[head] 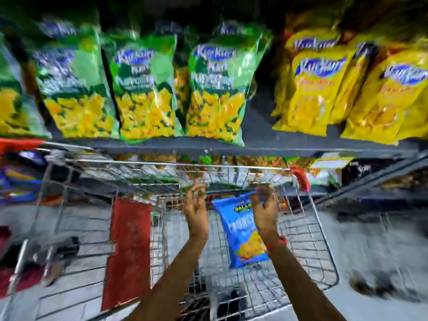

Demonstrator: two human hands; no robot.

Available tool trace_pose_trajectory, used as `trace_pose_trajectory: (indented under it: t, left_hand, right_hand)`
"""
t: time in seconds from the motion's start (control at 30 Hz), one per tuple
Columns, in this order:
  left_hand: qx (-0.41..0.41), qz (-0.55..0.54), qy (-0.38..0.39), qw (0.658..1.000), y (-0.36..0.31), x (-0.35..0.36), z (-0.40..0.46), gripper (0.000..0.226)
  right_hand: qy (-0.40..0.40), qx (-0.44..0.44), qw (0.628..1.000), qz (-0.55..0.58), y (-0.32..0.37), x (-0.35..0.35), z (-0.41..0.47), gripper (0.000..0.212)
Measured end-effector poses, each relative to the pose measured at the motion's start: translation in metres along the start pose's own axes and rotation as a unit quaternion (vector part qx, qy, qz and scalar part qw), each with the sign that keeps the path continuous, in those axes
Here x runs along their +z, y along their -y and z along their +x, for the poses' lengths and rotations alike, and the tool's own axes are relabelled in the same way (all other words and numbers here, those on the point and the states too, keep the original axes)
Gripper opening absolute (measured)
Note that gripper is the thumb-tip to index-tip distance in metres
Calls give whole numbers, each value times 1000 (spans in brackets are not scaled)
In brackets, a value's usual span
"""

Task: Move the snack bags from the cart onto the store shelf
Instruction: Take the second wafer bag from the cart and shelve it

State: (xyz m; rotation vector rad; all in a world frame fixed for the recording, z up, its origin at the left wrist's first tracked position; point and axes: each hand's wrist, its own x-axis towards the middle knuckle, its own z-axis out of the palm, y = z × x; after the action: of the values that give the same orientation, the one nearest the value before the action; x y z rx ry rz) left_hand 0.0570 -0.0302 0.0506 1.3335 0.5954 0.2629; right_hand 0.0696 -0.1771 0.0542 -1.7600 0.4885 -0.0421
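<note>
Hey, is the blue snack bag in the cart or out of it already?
In. The blue snack bag sits inside the wire shopping cart, its mesh around it; the right hand grips its top corner.

From my seat I see two bare forearms coming up from the bottom edge, with no sleeves on either one as far as the picture reaches. My left hand (195,209) wears nothing I can make out: no ring, no watch, no glove. My right hand (265,208) is bare as well, but its wrist carries a thin red thread band (276,243), wound round and looking slightly frayed. Blur hides finer detail on the fingers.
</note>
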Motion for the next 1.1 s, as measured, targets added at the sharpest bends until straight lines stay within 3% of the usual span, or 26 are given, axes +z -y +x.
trace_pose_trajectory:
  t: [0.1, 0.17, 0.27, 0.4, 0.53, 0.63, 0.8, 0.93, 1.1]
  left_hand:
    - [-283, 44, 3, 958, 71, -13, -2, 24]
    - [-399, 87, 41, 912, 113, -11, 0, 28]
    - [-418, 105, 68, 900, 158, 2, -3, 42]
    - [-441, 77, 101, 888, 196, 22, -9, 25]
    - [-388, 75, 78, 915, 199, 28, -11, 31]
    - [-355, 90, 106, 925, 179, 27, -21, 40]
    - [-293, 37, 138, 945, 131, 20, -37, 35]
    - [-200, 34, 75, 976, 85, 20, -46, 35]
    - [-86, 4, 87, 992, 6, 24, -62, 22]
  right_hand:
    - [74, 111, 985, -105, -79, -13, 25, 33]
    - [119, 179, 966, -144, -123, -22, 40, 13]
    - [129, 246, 951, -132, -168, -34, 57, 24]
    - [95, 315, 944, -33, -203, -43, 67, 51]
    - [103, 291, 951, -25, -205, -47, 63, 15]
    - [123, 283, 951, -2, -186, -51, 54, 21]
    - [129, 263, 955, 46, -141, -55, 34, 11]
    - [114, 199, 969, 85, -96, -59, 18, 13]
    - [102, 90, 977, 162, -9, -73, -6, 32]
